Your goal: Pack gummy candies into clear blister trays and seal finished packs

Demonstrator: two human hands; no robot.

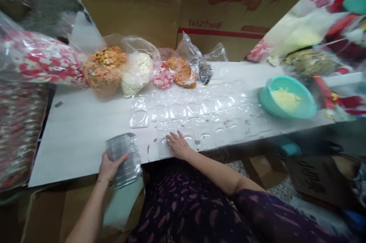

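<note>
My left hand (111, 167) grips a stack of clear plastic trays (130, 170) by its left side, thumb on top, at the table's front edge. Flat on the near edge of the white tabletop, my right hand (178, 145) lies with fingers apart. Under or beside its fingertips is a clear plastic tray (164, 147); the hand partly hides it. Beyond it, rows of clear trays with round hollows (177, 110) cover the middle of the table. One clear tray (139, 117) sits at the left end of the far row.
Along the back stand bags of red-and-white pieces (51, 60), orange pieces (105, 67), white pieces (138, 71) and orange-brown discs (183, 71). A turquoise bowl (265, 102) holds pale yellow shreds. A big cardboard box (137, 14) rises behind the white table (74, 132).
</note>
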